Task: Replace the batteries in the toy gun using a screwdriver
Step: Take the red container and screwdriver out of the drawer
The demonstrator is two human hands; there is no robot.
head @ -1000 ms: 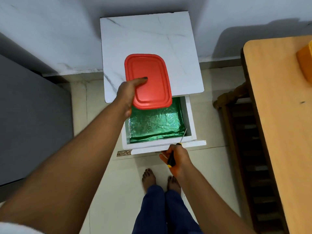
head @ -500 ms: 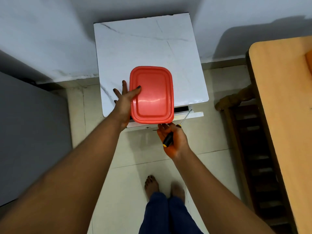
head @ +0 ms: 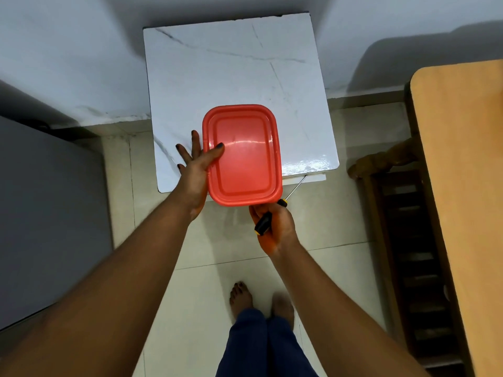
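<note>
Seen from above: the white marble-patterned cabinet (head: 234,66) stands against the wall, a wooden table (head: 462,164) along the right edge and a dark wooden chair (head: 402,240) beside it. My bare feet (head: 241,297) rest on the pale floor tiles (head: 190,295). My left hand (head: 197,170) holds the red lidded container (head: 242,156) by its left side over the cabinet's front edge, thumb on the lid, fingers spread beneath. My right hand (head: 275,224), just below the container's near edge, grips the screwdriver (head: 275,213), fingers curled around its black-and-yellow handle, shaft pointing up-right toward the cabinet front. The toy gun is not in view.
</note>
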